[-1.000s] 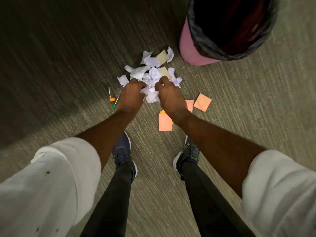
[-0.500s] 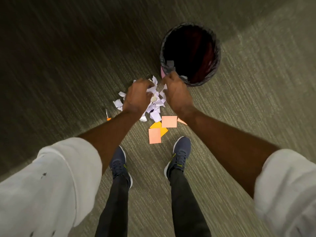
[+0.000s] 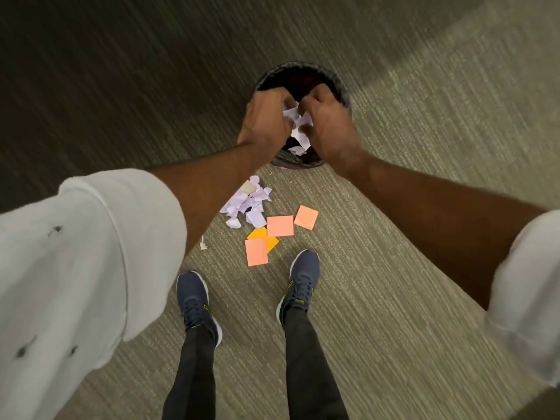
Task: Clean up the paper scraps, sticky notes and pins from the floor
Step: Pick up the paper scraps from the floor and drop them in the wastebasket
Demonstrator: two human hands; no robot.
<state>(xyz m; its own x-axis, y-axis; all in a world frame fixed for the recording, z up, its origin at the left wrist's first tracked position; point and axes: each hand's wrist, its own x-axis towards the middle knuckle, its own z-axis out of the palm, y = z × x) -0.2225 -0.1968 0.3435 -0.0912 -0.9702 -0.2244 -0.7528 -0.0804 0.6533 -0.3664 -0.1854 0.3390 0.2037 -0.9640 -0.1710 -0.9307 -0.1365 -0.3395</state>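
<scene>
Over the bin [image 3: 298, 69], left grip [image 3: 266, 122] and right grip [image 3: 328, 128] together clutch white paper scraps [image 3: 298, 124]

paper scraps [image 3: 298, 133] white | sticky notes [image 3: 280, 226] orange | carpet [image 3: 394, 268] grey-green striped | shoes [image 3: 304, 274] navy

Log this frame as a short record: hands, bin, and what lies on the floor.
left hand: grips held scraps over the bin
right hand: grips the same scraps
bin: black-lined, beneath both hands
floor scraps: pile beside bin
sticky notes: several, pink and orange, on carpet
pins: none visible
</scene>
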